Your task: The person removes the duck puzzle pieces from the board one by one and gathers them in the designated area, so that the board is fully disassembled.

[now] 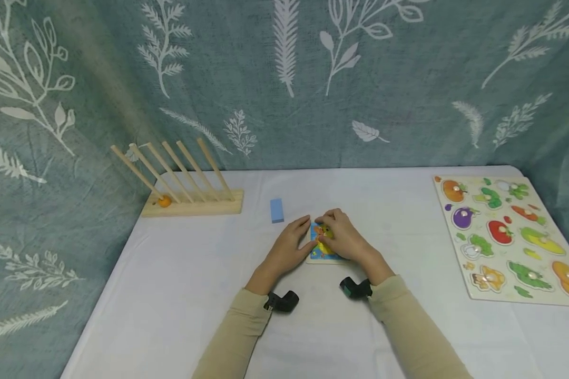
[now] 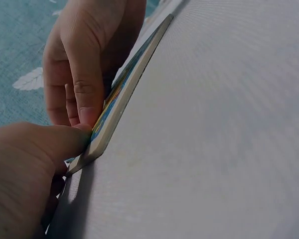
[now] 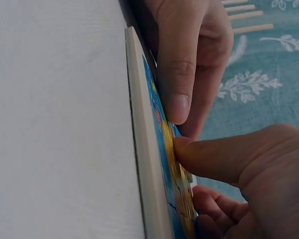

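A small wooden picture puzzle board lies flat on the white table, its picture blue, yellow and orange. My left hand holds the board's left side, thumb over the picture and fingers along the edge. From the right, my right hand reaches over the board. In the right wrist view its thumb and curled fingers pinch at a yellow puzzle piece on the board. The fingers hide much of the picture, and the piece's outline is not clear.
A blue block lies behind the left hand. At the back left stands a wooden rack of upright rods, with an orange bead on one. A large vegetable peg puzzle lies at the right. A leaf-patterned curtain hangs behind the table.
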Available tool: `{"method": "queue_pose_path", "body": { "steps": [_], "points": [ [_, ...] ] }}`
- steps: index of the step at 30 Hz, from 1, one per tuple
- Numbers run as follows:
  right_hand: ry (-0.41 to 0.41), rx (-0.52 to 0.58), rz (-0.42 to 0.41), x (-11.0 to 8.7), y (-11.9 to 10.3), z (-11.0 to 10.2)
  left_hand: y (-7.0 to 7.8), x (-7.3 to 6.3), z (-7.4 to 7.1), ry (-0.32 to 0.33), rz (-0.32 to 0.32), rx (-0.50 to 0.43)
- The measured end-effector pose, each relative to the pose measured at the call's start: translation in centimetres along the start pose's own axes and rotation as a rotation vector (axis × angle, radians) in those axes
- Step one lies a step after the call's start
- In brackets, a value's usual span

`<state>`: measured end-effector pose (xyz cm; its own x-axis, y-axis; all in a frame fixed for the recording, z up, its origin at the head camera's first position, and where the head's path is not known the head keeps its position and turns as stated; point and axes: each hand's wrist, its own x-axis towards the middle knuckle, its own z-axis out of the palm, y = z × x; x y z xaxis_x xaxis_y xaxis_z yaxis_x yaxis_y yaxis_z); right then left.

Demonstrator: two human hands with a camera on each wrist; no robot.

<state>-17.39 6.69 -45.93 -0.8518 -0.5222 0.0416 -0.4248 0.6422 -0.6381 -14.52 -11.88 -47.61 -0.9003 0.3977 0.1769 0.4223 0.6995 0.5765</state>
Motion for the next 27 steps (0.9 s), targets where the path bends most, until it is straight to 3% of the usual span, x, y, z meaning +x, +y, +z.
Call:
{"method": "queue_pose_path", "body": {
  "steps": [16,27],
  "points": [
    [0.138,0.052,0.047,-0.2,-0.3,-0.5,0.2,0.2,0.0,-0.018,-0.011,-0.001],
    [0.189,0.108,0.189,-1.7,2.7,-4.0,0.4,-0.1,-0.2,-0.004,-0.031,-0.008]
  ]
}}
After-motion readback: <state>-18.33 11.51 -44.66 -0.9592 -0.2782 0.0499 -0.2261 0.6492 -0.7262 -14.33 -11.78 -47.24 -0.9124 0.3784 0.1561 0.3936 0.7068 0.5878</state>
